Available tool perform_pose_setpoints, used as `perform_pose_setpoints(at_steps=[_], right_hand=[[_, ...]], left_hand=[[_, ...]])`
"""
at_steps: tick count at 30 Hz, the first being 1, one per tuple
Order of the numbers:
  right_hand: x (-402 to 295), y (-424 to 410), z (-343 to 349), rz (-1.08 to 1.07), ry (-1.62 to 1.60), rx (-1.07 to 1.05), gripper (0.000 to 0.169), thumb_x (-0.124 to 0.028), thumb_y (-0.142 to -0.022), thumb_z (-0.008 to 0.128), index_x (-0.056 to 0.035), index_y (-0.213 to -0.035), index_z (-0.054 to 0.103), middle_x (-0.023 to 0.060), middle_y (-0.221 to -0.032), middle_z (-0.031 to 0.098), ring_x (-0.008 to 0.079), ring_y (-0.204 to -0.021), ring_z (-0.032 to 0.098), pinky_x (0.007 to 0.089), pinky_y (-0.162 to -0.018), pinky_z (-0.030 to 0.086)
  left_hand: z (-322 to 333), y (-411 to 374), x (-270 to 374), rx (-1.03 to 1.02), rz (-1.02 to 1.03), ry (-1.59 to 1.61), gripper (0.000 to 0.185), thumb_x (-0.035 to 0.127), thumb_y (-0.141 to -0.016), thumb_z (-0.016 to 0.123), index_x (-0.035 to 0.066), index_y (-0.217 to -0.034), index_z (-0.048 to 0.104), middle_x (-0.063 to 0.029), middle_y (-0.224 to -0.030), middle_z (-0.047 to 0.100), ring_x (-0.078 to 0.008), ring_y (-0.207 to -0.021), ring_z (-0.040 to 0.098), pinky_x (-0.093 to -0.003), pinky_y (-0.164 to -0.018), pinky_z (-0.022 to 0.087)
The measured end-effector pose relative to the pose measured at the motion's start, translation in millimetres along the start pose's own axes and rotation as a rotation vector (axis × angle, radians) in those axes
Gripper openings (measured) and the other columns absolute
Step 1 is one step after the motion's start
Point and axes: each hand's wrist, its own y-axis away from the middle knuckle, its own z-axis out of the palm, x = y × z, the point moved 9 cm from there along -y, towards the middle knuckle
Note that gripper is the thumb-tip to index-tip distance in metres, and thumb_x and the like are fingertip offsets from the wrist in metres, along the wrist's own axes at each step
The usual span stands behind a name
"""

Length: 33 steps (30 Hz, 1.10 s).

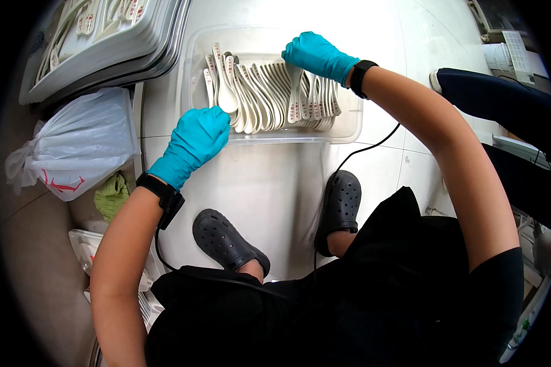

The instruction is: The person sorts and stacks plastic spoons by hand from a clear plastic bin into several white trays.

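A clear plastic box point(349, 130) on the floor before me holds many white spoons point(266, 98) packed in rows, their handles marked with red writing. My right hand point(319, 55), in a turquoise glove, is closed over the far side of the box on the bowl end of a spoon point(295, 89) whose handle points toward me. My left hand point(202, 133), gloved alike, is curled at the box's near left corner. Its fingers touch or nearly touch the bowl of a spoon point(228, 100) lying on top of the others. Whether it grips the spoon or the box's rim is hidden.
Stacked white trays point(133, 43) with more spoons stand at upper left. Below them are a tied white plastic bag point(87, 137) and a green cloth point(112, 197). A black cable point(367, 147) runs near my right clog point(342, 202). Dark-clothed legs point(491, 91) show at right.
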Motion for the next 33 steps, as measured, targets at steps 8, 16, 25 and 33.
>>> perform_pose_setpoints(at_steps=[8, 16, 25, 33], right_hand=[[2, 0, 3, -0.024, 0.0, -0.01, 0.007, -0.012, -0.079, 0.061, -0.0108, -0.085, 0.065, 0.0071, -0.078, 0.063, 0.0265, -0.075, 0.065, 0.0358, -0.067, 0.054], [-3, 2, -3, -0.007, -0.04, 0.028, 0.01, -0.012, -0.08, 0.062, -0.0102, -0.089, 0.066, 0.0075, -0.081, 0.063, 0.0258, -0.077, 0.065, 0.0354, -0.068, 0.054], [-4, -4, 0, -0.014, -0.012, 0.009, 0.015, -0.011, -0.08, 0.061, -0.011, -0.093, 0.067, 0.0049, -0.088, 0.059, 0.0233, -0.08, 0.061, 0.0348, -0.069, 0.051], [-44, -8, 4, -0.187, -0.497, -0.101, 0.019, -0.018, -0.077, 0.067, -0.015, -0.095, 0.066, 0.004, -0.093, 0.061, 0.0266, -0.088, 0.061, 0.0404, -0.074, 0.05]], left_hand=[[1, 0, 0, -0.022, -0.002, -0.018, 0.009, 0.013, -0.082, 0.06, 0.006, -0.085, 0.056, -0.0115, -0.078, 0.056, -0.0311, -0.071, 0.058, -0.0413, -0.065, 0.046], [1, 0, 0, -0.021, -0.003, -0.005, 0.009, 0.013, -0.082, 0.061, 0.006, -0.084, 0.056, -0.0117, -0.078, 0.056, -0.0314, -0.071, 0.058, -0.0416, -0.065, 0.047], [-1, -1, 1, 0.0, -0.002, -0.004, 0.009, 0.013, -0.081, 0.061, 0.006, -0.083, 0.056, -0.012, -0.077, 0.056, -0.0316, -0.07, 0.058, -0.0419, -0.064, 0.047], [-10, -1, 8, 0.082, 0.05, -0.019, 0.007, 0.009, -0.075, 0.058, 0.008, -0.076, 0.051, -0.0097, -0.073, 0.052, -0.028, -0.067, 0.058, -0.04, -0.061, 0.047]])
